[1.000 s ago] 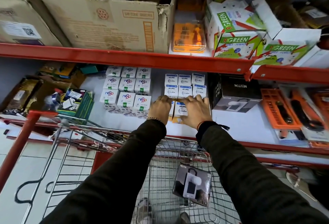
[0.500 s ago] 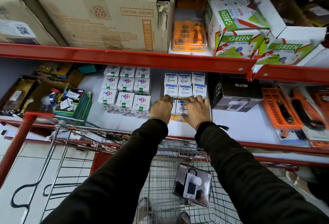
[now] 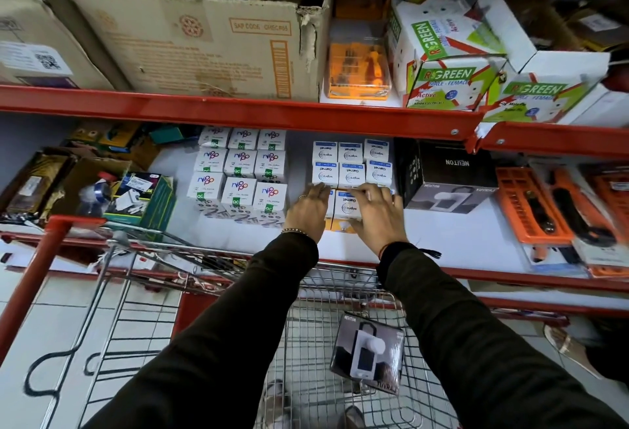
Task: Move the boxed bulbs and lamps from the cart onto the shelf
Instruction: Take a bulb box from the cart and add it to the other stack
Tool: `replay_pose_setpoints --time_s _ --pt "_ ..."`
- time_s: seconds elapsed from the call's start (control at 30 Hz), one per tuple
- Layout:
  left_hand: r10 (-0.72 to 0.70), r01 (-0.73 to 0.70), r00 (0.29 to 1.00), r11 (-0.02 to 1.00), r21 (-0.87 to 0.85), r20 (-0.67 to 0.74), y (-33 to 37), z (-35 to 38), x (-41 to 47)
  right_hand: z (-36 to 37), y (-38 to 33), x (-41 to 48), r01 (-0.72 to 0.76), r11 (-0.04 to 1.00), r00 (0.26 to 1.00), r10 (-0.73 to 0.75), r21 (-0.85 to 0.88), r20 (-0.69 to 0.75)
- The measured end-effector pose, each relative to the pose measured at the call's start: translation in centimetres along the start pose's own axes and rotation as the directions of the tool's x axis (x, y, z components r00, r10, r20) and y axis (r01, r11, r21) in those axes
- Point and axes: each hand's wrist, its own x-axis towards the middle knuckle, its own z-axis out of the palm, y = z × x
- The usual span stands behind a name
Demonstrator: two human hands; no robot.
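Observation:
White Wipro bulb boxes (image 3: 350, 156) stand in rows on the white lower shelf (image 3: 459, 234). My left hand (image 3: 308, 212) lies over the front-left box and my right hand (image 3: 377, 215) over the front-right one. The front middle box (image 3: 347, 205) shows between them, and both hands rest on that front row with fingers stretched forward. White Nippo bulb boxes (image 3: 238, 169) stand in rows to the left. Below my arms is the wire cart (image 3: 340, 287). In it lies a black boxed lamp (image 3: 369, 350). A similar black Neuton lamp box (image 3: 446, 173) sits on the shelf, right of the Wipro boxes.
The red edge of the upper shelf (image 3: 238, 112) hangs low over the bulb rows; a torn cardboard carton (image 3: 190, 43) and green-white boxes (image 3: 446, 81) sit on it. Orange packaged tools (image 3: 531, 204) lie on the right and a teal box (image 3: 149, 197) on the left.
Both hands stay on the front row of Wipro boxes. Their fingers have spread a little, so more of the middle front box shows. The view has shifted slightly.

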Motion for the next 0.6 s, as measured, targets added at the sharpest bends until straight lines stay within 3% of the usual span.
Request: replay_pose_setpoints --time_s 0.17,0.37,0.47,0.6 --pt "0.004 -0.011 0.998 0.993 -0.115 -0.065 0.7 -0.8 -2.3 -0.5 0.4 -2.8 -0.047 0.996 0.995 0.054 0.081 -0.082" --pt "0.099 -0.113 0.982 0.990 -0.079 -0.163 2.5 0.8 -8.3 0.9 0.8 -9.3 -0.092 0.988 0.996 0.090 0.127 0.016" --pt "0.109 -0.118 0.988 0.990 -0.082 -0.112 3.5 3.2 -11.1 2.5 1.3 -12.8 -0.101 0.982 0.991 0.085 0.161 0.102" --pt "0.146 -0.137 0.987 0.983 -0.126 0.072 4.8 6.9 -14.5 5.6 2.0 -17.1 -0.180 0.964 0.958 0.127 0.198 0.257"
